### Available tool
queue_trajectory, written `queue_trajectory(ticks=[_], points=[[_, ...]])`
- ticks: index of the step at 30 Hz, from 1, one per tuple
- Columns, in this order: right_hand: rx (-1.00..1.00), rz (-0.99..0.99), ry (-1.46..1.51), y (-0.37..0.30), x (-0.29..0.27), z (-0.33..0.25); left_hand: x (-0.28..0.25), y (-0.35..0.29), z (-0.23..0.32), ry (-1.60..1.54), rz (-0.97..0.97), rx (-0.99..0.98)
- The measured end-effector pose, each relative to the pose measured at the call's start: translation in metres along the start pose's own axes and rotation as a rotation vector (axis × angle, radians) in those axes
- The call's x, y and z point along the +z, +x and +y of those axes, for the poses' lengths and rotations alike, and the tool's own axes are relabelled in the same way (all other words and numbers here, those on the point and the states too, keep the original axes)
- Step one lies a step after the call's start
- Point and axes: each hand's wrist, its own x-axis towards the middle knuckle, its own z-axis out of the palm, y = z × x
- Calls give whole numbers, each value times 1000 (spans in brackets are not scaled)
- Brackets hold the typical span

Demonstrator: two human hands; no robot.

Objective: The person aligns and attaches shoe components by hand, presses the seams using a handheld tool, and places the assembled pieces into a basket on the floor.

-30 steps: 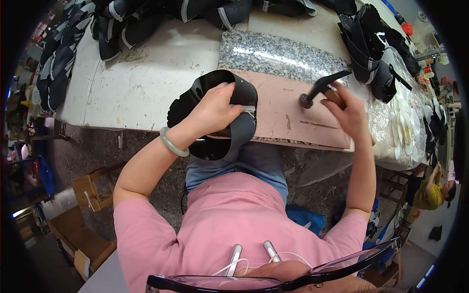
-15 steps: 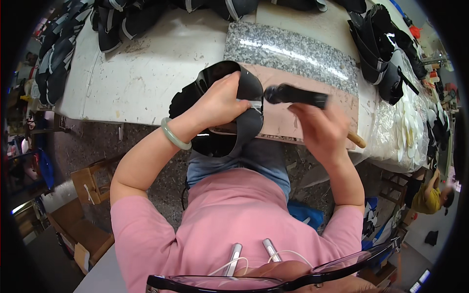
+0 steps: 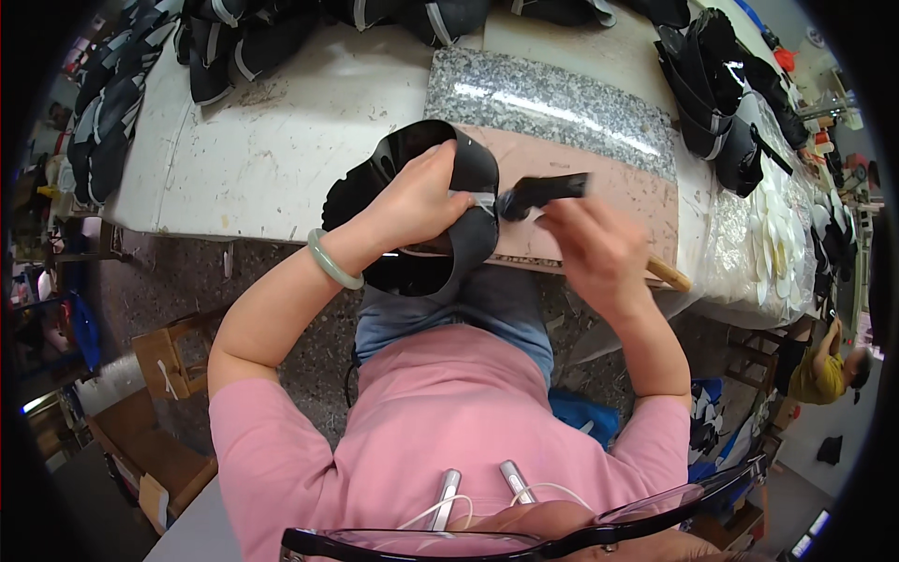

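My left hand [image 3: 423, 195] is closed on a black, glossy shoe upper [image 3: 479, 169], curled into an open loop at the table's front edge. Its thumb lies by a pale strip [image 3: 476, 199] on the upper's seam. A hammer [image 3: 551, 191] with a black head and wooden handle is gripped in my right hand [image 3: 604, 245], slightly blurred by motion. The rounded face of the head is at the upper's right edge, level with the pale strip; whether they touch I cannot tell. My fingers hide the middle of the handle.
Beneath the hammer lies a pinkish board [image 3: 609, 197], with a speckled stone slab [image 3: 552, 108] behind it. Black uppers [image 3: 248, 47] pile along the back, far left and right. White pieces in clear plastic [image 3: 763, 234] are at the right. A person [image 3: 824, 370] sits far right.
My right hand has swung the hammer left, bringing its head up to the edge of the upper. My left hand keeps its grip on the upper.
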Motion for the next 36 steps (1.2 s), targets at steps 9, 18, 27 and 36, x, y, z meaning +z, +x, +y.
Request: queue_trajectory(ticks=[9,18,27,36], points=[[69,80,18,-11,-7,-4,13,-21,3,200,113,110],[240,68,206,-15,-6,30,-6,-20,13,75,111,60],[200,142,114,18,-21,47,-11,-23,73,-731,257,-27],[654,-100,1407,45,-13,0,-19,-4,75,-1121,209,-170]])
